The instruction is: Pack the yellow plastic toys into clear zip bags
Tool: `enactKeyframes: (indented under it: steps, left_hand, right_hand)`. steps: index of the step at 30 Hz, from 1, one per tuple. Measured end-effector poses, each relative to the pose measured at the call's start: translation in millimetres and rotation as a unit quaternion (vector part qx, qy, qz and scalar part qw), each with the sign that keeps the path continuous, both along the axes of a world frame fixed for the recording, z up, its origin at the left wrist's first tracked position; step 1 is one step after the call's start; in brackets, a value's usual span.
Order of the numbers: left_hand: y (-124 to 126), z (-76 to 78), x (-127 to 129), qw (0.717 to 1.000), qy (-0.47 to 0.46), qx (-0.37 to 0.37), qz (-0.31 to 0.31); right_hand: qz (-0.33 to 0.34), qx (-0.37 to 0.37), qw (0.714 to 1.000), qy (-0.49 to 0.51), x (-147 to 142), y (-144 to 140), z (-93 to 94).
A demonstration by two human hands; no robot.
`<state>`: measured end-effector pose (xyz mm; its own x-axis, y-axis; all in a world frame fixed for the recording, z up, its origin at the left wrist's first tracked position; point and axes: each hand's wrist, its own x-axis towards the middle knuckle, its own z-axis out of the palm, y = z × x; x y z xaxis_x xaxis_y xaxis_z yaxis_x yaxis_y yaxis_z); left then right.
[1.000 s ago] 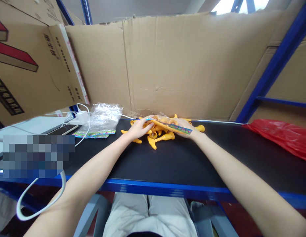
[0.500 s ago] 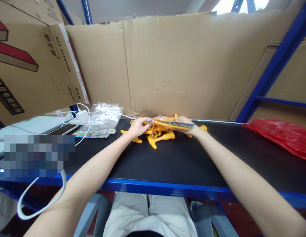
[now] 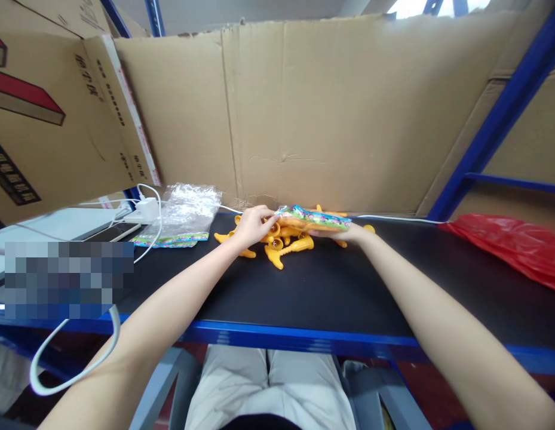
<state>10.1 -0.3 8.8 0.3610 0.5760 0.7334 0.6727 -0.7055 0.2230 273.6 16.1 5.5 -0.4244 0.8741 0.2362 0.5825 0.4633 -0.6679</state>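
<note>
A clear plastic bag with a colourful printed header strip (image 3: 319, 218) lies tilted between my hands, with something yellow-orange showing through it. My left hand (image 3: 253, 229) pinches the bag's left end between thumb and fingers. Under the right part of the bag, my right hand (image 3: 354, 232) supports and grips it; most of its fingers are hidden. Beneath and around the bag is a pile of yellow plastic pieces. One piece (image 3: 288, 251) at the front has a hooked end, a twisted shaft and a thicker handle.
More clear bags with printed strips (image 3: 187, 212) lie to the left, beside a white charger (image 3: 147, 209), cables and a phone (image 3: 111, 233). A red plastic bag (image 3: 510, 245) is at the right. Cardboard (image 3: 326, 119) walls the back; a blue rail (image 3: 304, 337) edges the black tabletop.
The bag has tilted so its printed strip shows more broadly to me. My right hand has turned beneath it, while my left hand stays at its left end.
</note>
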Motion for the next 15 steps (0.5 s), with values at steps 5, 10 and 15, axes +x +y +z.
enactKeyframes:
  steps: [5,10,15]
  left_hand:
    - [10,8.1,11,0.998,-0.052,-0.014,0.046]
    - [23,24.6,27,0.968,-0.179,-0.177,0.0]
    - [27,43.2,45,0.907,-0.294,-0.289,-0.091]
  right_hand:
    - [0.026,-0.095,0.989,0.114,0,-15,22.9]
    - [-0.071,0.004,0.976,0.206,0,-17,36.5]
    - [-0.162,0.141,0.933,0.289,-3,-10,36.8]
